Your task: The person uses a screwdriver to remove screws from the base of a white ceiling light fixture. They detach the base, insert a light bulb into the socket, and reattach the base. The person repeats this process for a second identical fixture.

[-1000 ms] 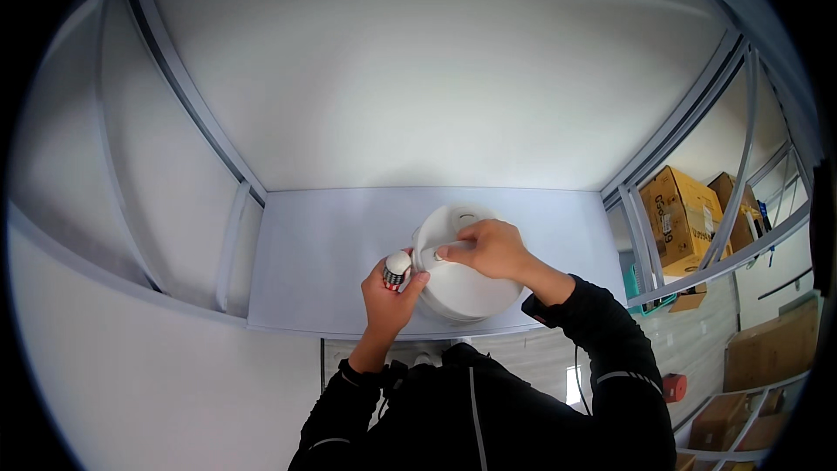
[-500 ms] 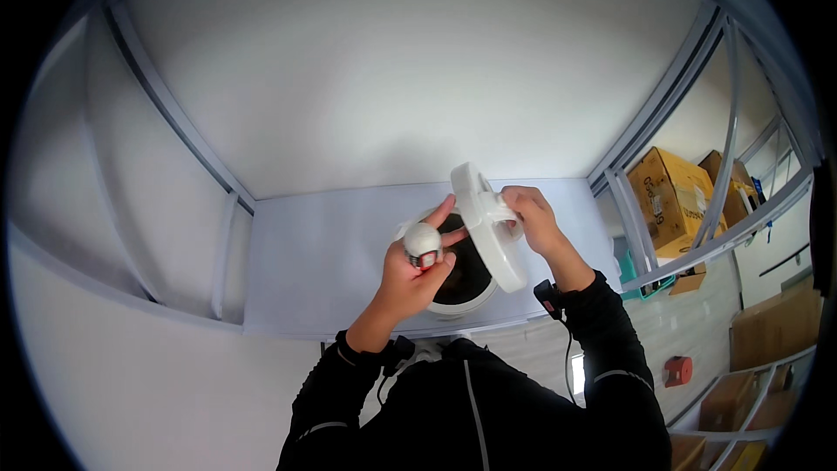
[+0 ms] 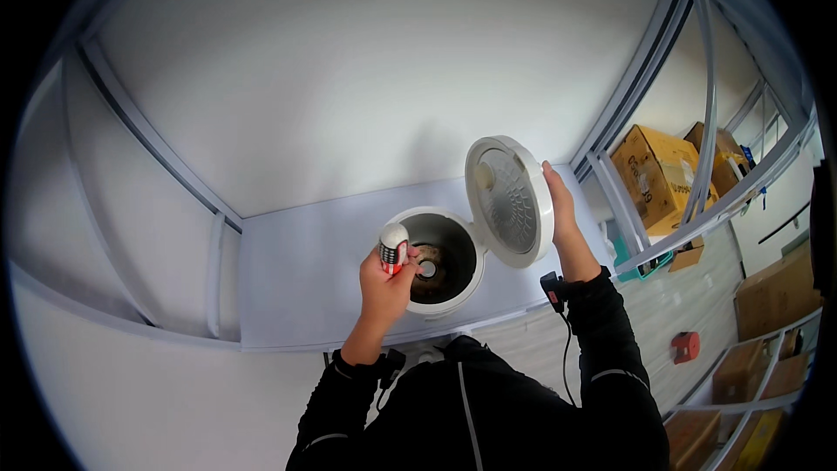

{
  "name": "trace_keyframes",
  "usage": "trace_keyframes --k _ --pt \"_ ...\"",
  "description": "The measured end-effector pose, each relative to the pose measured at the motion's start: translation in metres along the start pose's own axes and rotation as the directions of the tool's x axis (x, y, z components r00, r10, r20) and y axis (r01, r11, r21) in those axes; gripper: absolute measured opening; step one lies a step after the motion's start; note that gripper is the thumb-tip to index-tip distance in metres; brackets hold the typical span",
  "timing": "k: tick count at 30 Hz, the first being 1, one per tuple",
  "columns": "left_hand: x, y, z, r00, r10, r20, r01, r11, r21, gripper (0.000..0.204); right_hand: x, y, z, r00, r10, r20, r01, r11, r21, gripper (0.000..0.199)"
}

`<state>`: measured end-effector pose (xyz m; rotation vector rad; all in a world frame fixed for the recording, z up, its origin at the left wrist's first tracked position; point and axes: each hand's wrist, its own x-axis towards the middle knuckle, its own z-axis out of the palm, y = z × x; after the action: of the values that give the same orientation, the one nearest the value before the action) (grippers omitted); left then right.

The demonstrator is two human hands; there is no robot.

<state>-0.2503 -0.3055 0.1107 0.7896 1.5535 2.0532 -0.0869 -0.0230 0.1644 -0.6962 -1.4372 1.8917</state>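
- Presently, the left hand (image 3: 384,288) is closed around a small bottle (image 3: 393,249) with white rounded top and red, black and white side; the bottle is at the left rim of the cooker.
- The white round cooker (image 3: 443,307) stands open on the pale table (image 3: 305,270), near to its front edge.
- Its lid (image 3: 510,201) is raised, tilted, with the inner grey face turned to the left.
- The right hand (image 3: 561,205) is at the right edge of the lid — its fingers are partly hidden behind, so I cannot tell how firm is the grip.
- Inside the cooker it is dim — a pale round piece (image 3: 427,269) seems to be at the bottom, with brownish marks around it.
- To the right, beyond the frame, there is a yellow-brown carton (image 3: 649,179).
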Motion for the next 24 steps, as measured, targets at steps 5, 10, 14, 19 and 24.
trace_keyframes --k 5,10,14,19,24 --pt "-0.006 -0.006 -0.007 0.998 -0.025 -0.049 0.029 0.998 0.064 0.017 -0.003 0.007 -0.003 0.994 0.027 -0.109 -0.02 0.998 0.063 0.065" --pt "-0.015 -0.015 -0.006 0.999 0.001 -0.044 0.004 0.993 0.12 0.01 -0.008 0.015 -0.007 0.995 -0.099 -0.033 0.098 0.995 -0.026 0.068" --pt "-0.022 -0.013 0.003 0.987 0.155 0.046 -0.161 0.928 0.337 0.013 -0.017 0.013 -0.009 0.964 -0.258 0.062 0.265 0.949 -0.17 0.071" --pt "-0.027 -0.013 0.018 0.957 0.257 0.138 -0.291 0.854 0.431 0.017 -0.036 -0.002 -0.023 0.93 -0.348 0.118 0.367 0.868 -0.335 0.078" --pt "-0.04 0.0 0.044 0.929 0.317 0.194 -0.371 0.811 0.452 0.021 -0.086 -0.02 -0.028 0.609 -0.76 0.225 0.7 0.382 -0.604 0.068"
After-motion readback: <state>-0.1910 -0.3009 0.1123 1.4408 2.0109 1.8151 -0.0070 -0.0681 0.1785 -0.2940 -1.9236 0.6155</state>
